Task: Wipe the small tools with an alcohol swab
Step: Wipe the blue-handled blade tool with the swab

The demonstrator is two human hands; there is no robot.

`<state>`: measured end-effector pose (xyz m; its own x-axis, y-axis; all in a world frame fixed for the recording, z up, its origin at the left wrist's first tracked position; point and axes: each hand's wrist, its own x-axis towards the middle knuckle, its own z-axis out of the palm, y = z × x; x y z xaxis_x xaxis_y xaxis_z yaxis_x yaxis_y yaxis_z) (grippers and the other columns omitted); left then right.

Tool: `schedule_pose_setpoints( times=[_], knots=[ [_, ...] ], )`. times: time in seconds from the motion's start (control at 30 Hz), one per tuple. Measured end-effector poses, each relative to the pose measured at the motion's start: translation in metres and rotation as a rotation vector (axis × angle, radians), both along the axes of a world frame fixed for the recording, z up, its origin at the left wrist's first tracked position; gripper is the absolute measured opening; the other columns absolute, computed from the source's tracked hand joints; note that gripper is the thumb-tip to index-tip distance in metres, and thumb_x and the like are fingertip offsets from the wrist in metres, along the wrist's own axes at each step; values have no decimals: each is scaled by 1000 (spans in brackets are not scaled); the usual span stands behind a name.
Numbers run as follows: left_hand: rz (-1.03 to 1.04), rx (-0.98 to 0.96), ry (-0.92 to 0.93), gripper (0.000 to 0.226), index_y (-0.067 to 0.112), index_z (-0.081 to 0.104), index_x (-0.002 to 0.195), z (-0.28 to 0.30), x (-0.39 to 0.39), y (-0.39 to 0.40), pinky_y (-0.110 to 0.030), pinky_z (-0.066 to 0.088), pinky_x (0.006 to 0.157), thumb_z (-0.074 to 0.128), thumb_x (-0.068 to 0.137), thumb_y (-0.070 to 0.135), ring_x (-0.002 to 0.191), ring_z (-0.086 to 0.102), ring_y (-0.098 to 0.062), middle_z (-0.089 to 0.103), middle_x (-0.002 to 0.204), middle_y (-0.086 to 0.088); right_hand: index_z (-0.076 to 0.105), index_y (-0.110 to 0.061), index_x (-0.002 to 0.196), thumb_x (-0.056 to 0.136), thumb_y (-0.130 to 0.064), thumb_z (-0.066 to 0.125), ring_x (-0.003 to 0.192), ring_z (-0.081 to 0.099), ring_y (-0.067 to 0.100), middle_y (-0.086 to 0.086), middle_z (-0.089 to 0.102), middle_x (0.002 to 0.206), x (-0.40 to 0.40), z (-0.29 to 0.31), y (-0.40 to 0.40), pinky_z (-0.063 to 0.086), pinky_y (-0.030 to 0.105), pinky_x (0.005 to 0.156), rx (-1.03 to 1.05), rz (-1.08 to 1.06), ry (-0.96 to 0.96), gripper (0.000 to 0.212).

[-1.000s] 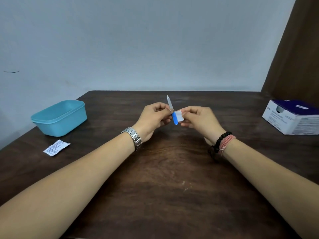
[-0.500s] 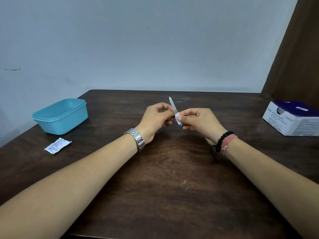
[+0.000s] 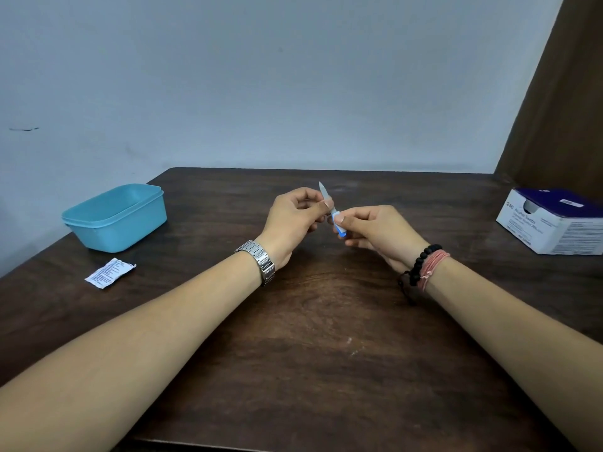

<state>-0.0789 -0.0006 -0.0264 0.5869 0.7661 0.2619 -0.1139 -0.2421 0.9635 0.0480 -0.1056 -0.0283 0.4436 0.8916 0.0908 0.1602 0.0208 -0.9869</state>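
Fingertips of the left hand pinch the metal blade of the small tool, a nail-file-like piece whose tip points up and away. The right hand pinches the white alcohol swab around the tool's blue handle, thumb on top. Both grips are closed, held above the middle of the dark wooden table.

To wipe well, I judge the right hand should keep the swab folded round the handle and slide it along the full length, while the left rolls the tool so every side is reached.

A torn swab wrapper lies at near left, a teal container just beyond it, and a box of swabs sits at far right.
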Motion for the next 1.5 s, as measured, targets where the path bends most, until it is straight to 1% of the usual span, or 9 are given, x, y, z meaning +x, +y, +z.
schedule_pose_setpoints(
  times=[0.13,0.27,0.5,0.73,0.9,1.07,1.27,1.4,1.5],
  knots=[
    [19,19,9,7,13,68,89,1,-1,0,-22,46,60,72,88,19,64,60,-6,68,77,-1,75,-13,89,92,-19,66,70,65,8,5,74,84,2,1,-1,52,20,65,-24,27,-25,11],
    [27,35,24,4,16,68,89,1,-1,-2,-22,47,60,71,89,19,66,61,-5,70,80,-1,71,-9,104,95,-16,62,72,69,9,7,76,88,2,1,0,56,19,67,-20,16,-22,14],
    [29,28,22,5,14,67,90,3,-2,-6,-21,47,59,70,89,17,69,61,-9,70,86,-4,72,-14,93,94,-17,63,79,71,11,5,77,90,3,2,0,56,26,77,-36,6,-43,9],
    [60,-12,-7,11,18,65,81,6,-3,-6,-18,44,54,71,89,17,68,60,-10,69,81,-2,72,-11,95,92,-22,66,69,67,7,6,76,86,-2,1,0,53,19,67,-30,0,-42,13],
    [41,32,52,4,19,68,86,3,-2,-9,-23,48,60,71,89,20,65,61,-4,71,86,-1,74,-11,97,92,-22,67,73,69,7,4,77,85,3,1,0,55,25,72,3,-44,-112,14],
    [63,56,54,4,18,68,87,6,-5,-9,-23,48,61,71,88,20,68,61,-6,72,88,-4,74,-11,97,92,-22,67,71,69,6,3,76,83,2,2,0,53,18,63,-12,-21,-143,14],
    [48,35,49,6,18,68,85,5,-4,-10,-21,47,59,72,88,19,65,61,-3,71,79,4,75,-14,90,89,-21,71,73,68,4,3,76,85,6,0,-1,52,19,61,-14,-41,-178,9],
    [28,48,72,7,21,67,83,4,-3,-10,-23,47,60,73,87,22,67,61,-5,70,81,0,77,-15,91,89,-25,71,72,65,1,-1,74,86,6,-1,1,50,16,60,31,-79,-183,13],
    [37,52,45,9,20,66,81,7,-4,-10,-20,46,58,71,89,18,70,59,-9,67,83,-5,77,-16,91,88,-25,71,67,64,0,-3,73,80,5,0,2,50,15,58,24,-62,-195,10]
  ],
)
